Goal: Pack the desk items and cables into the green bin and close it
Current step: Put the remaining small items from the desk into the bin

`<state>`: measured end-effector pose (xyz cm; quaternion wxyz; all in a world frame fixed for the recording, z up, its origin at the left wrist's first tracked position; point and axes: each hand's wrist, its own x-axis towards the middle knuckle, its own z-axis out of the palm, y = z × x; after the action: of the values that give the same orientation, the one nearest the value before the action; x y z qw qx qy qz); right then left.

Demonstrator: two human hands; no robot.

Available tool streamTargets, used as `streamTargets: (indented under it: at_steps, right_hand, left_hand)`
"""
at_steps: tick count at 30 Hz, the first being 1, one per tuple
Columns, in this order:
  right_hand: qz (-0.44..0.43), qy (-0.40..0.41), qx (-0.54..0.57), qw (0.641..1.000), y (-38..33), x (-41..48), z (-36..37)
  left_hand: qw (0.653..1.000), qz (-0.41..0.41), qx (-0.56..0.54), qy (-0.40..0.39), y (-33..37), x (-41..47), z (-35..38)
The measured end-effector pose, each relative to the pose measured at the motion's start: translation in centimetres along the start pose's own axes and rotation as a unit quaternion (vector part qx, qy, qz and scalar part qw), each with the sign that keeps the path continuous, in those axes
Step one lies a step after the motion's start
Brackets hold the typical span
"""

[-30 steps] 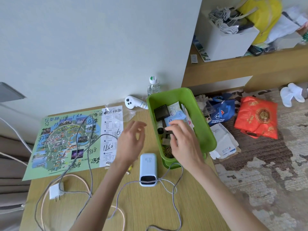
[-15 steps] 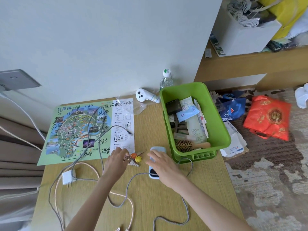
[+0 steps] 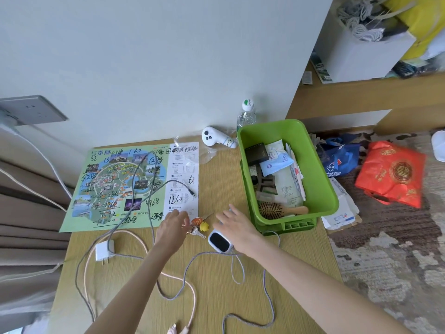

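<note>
The left hand (image 3: 172, 226) pinches the keys (image 3: 196, 229) on the desk (image 3: 216, 297). The right hand (image 3: 237, 226) lies open and flat on the power bank (image 3: 219, 241) (not gripping yet). Both sit just beside the green bin (image 3: 320, 189). I think they go in next, then the cables (image 3: 134, 242).

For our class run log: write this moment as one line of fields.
left hand: on keys | right hand: over power bank | green bin: open, part-filled | cables: on desk
</note>
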<state>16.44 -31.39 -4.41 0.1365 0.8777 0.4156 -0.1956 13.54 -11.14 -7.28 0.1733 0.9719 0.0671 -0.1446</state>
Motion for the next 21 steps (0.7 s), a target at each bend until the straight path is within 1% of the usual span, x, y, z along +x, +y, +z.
streamTargets:
  at_steps: [2,5,8,10,12,16,18,19,21]
  right_hand:
    - [0.026,-0.005,0.012,1.000,0.0,0.6,-0.2]
    - [0.062,-0.008,0.053,0.997,0.0,1.0,0.0]
    - [0.107,0.024,0.134,0.985,-0.2,0.7,0.2]
    - [0.134,0.064,0.186,0.971,-0.6,0.3,0.2]
    - [0.162,0.111,0.234,0.952,-1.0,-0.1,-0.1]
    - [0.236,0.181,0.339,0.893,-2.4,-0.9,-2.0]
    - [0.266,0.200,0.386,0.860,-2.9,-1.3,-3.3]
    - [0.273,0.208,0.407,0.846,-3.0,-1.6,-4.1]
    - [0.276,0.223,0.443,0.823,-3.1,-2.2,-5.7]
  left_hand:
    - [1.000,-0.005,-0.018,0.003,0.1,-0.2,-0.3]
    - [0.996,-0.032,-0.080,-0.006,-0.1,-0.4,-1.4]
    - [0.978,-0.064,-0.194,-0.048,-0.2,-0.4,-2.8]
    - [0.953,-0.090,-0.284,-0.058,0.1,-0.4,-4.1]
    - [0.921,-0.100,-0.372,-0.056,0.3,-0.7,-5.5]
    - [0.856,-0.085,-0.507,-0.057,0.9,-1.5,-8.2]
    - [0.804,-0.070,-0.589,-0.048,1.2,-1.5,-9.1]
    - [0.784,-0.061,-0.616,-0.041,1.4,-1.5,-9.4]
    - [0.762,-0.054,-0.645,-0.033,1.9,-1.5,-9.9]
